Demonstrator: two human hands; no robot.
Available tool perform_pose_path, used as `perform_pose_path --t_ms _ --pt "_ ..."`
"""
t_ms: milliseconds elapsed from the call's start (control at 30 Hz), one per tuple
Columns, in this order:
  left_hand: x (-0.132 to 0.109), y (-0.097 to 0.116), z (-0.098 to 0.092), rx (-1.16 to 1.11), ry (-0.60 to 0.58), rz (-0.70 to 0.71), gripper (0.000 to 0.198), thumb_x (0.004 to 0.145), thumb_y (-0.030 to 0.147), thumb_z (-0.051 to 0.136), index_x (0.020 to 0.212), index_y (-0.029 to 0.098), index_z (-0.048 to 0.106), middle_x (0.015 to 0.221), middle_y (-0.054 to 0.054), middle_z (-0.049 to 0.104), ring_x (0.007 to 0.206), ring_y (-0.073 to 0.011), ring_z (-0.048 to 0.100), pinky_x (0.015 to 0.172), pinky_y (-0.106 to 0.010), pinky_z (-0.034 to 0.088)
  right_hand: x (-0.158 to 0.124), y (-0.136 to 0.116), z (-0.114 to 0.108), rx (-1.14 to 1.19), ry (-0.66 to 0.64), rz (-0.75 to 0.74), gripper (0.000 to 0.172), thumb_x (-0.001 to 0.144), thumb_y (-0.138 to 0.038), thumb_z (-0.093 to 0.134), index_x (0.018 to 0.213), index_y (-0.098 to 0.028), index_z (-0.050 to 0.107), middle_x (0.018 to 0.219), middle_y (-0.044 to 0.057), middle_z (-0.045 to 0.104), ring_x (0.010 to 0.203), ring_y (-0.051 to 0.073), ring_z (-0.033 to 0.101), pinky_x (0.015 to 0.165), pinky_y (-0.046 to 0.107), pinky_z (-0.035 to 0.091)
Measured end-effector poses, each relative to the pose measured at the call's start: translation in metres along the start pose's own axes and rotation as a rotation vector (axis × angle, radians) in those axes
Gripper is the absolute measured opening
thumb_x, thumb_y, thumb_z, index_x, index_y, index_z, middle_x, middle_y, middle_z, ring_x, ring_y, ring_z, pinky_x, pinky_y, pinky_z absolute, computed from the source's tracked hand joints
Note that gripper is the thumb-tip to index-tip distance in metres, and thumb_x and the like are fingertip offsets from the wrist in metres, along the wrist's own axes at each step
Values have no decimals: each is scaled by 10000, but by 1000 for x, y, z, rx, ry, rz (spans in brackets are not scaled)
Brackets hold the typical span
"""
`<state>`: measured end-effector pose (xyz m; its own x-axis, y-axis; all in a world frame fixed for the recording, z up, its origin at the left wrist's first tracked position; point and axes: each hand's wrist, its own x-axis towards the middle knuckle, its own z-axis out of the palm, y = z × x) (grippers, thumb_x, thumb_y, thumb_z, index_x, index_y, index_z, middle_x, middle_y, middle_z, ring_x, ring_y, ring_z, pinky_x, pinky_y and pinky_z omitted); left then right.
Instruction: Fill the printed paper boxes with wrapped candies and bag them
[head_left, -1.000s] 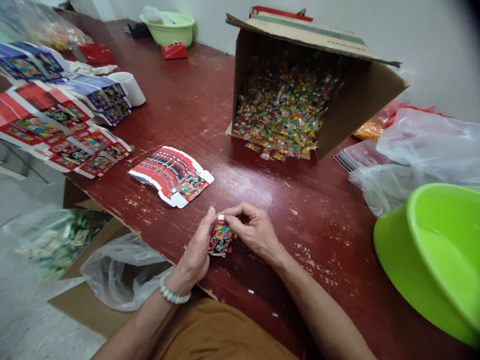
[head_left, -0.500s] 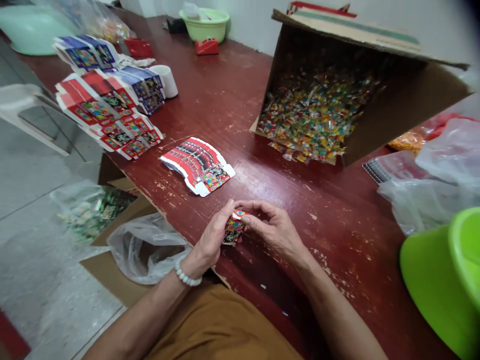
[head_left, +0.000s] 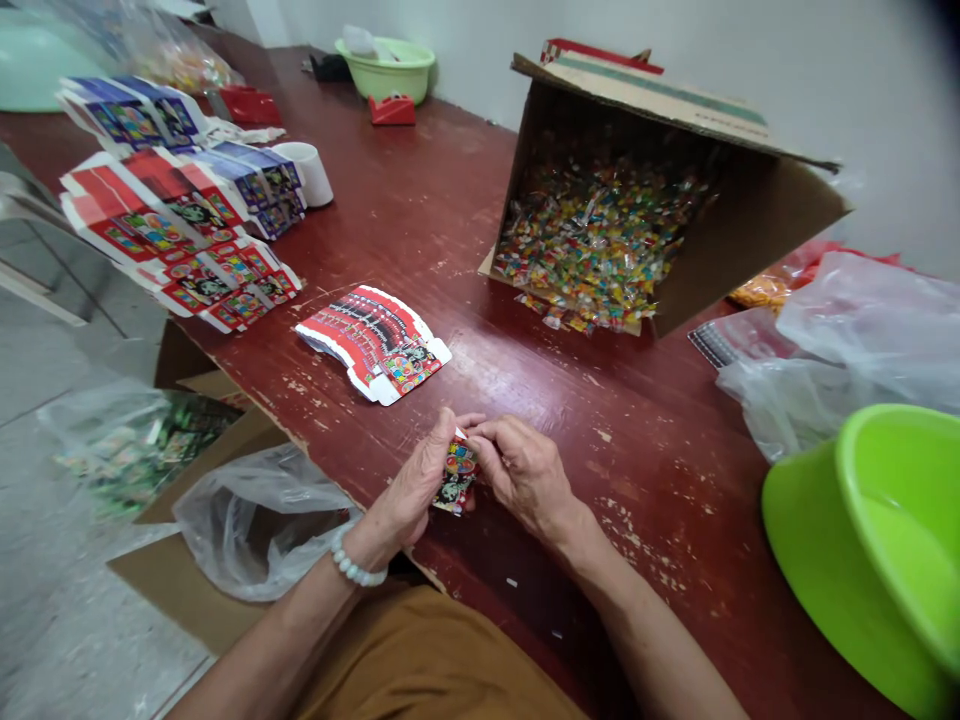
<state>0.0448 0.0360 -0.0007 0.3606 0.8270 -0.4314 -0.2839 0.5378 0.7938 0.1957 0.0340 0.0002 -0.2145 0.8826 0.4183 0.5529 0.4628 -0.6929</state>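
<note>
A small printed candy box (head_left: 456,474), red and black with colourful pictures, stands between my hands above the near table edge. My left hand (head_left: 417,478) is wrapped along its left side, a beaded bracelet on the wrist. At the top of the box, the thumb and fingers of my right hand (head_left: 519,466) pinch a white-edged flap. Part of the box is hidden behind my fingers. Just beyond lies a fanned stack of flat red cartons (head_left: 375,342). A cardboard box (head_left: 750,235) on its side holds many wrapped candies (head_left: 592,245), some spilling over its lip.
Bundles of red cartons (head_left: 180,225) and blue cartons (head_left: 251,180) stand at the left, beside a white roll (head_left: 306,174). A bright green tub (head_left: 810,510) and plastic bags (head_left: 862,330) occupy the right. Below the left edge sits a bag-lined carton (head_left: 262,530).
My right fingers have drawn together at the box's top flap, and more of the box front shows. The whole view has shifted, so the surroundings sit further left.
</note>
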Motion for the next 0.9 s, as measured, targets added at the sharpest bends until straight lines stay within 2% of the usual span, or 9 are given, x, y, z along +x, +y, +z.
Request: perform_pose_path --t_ms 100,200,333,500,633,700,800,900 --pt "-4 5 0 145 -56 19 606 827 618 672 1261 201 600 916 -31 660 628 -128 561 535 -233 465 -1 4 -3 41 31 83 260 995 -301 506 829 -196 677 710 34 688 613 138 618 614 243 490" --pt "-8 9 -2 170 -142 30 592 798 452 781 1290 238 531 973 -5 610 708 -113 543 599 -217 474 -1 10 -8 112 40 99 239 985 -317 538 834 -205 684 765 41 716 682 149 649 671 257 505" --pt "-8 10 -4 172 -160 17 432 843 435 734 1158 194 562 889 8 582 664 -96 537 606 -219 470 -3 15 -16 254 6 60 155 963 -324 595 931 -219 705 946 70 744 894 188 696 810 302 530" --pt "-8 7 -3 190 -215 12 342 844 412 728 1009 157 571 724 34 558 564 -73 514 546 -191 435 -7 14 -19 351 -15 109 154 962 -264 582 865 -207 686 854 44 693 773 156 655 740 281 512" --pt "-9 7 -1 142 -264 -39 350 821 401 735 1004 159 559 742 21 580 516 -83 516 489 -219 469 -8 12 -12 375 160 205 180 955 -273 577 803 -202 643 813 28 637 754 150 602 728 280 479" --pt "-9 6 0 123 -245 -48 360 820 400 733 1025 166 552 749 18 585 512 -92 523 471 -231 486 -9 12 -10 466 198 286 188 954 -318 580 821 -205 649 840 30 642 774 153 601 739 281 480" --pt "-8 4 1 105 -163 -51 394 806 405 744 1061 183 543 778 17 603 498 -94 532 442 -230 483 -9 12 -11 613 108 387 223 959 -396 567 946 -215 698 917 38 686 806 160 619 746 283 492" --pt "-5 0 1 109 -103 -29 402 776 407 767 1036 182 558 760 27 595 487 -88 533 443 -223 481 -8 12 -15 663 57 489 254 940 -408 597 1100 -239 699 974 31 714 772 153 628 713 282 503"
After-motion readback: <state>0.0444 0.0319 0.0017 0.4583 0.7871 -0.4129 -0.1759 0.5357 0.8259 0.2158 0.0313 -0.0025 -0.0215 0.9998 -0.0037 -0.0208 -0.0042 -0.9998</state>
